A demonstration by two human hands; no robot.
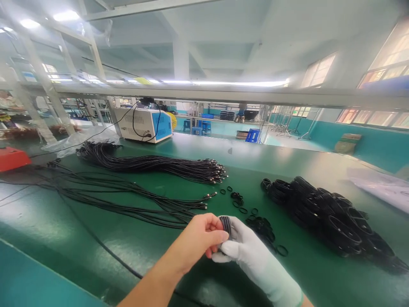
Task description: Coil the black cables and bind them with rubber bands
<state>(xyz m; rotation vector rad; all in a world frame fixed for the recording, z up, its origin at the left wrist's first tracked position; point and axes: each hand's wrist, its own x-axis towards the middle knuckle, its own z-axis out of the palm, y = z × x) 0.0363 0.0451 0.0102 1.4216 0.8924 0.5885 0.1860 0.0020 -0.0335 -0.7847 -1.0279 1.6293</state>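
Note:
A small coil of black cable (225,225) is held between both hands above the green table. My left hand (204,234), bare, pinches the coil with thumb and fingers from the left. From the right, my right hand (243,241), in a white glove, closes on the same coil. Fingers hide its lower part. Small black rubber bands (243,210) lie just beyond the hands, with a darker heap of them (262,228) close to the right hand. Loose black cables (159,209) stretch leftward past my left hand, their metal plugs near it.
A thick bundle of straight black cables (153,166) lies farther back. Many coiled cables (319,213) are piled at right. A white and blue machine (145,123) stands at the rear, and a red object (14,158) sits at far left. Clear plastic (383,187) lies at the right edge.

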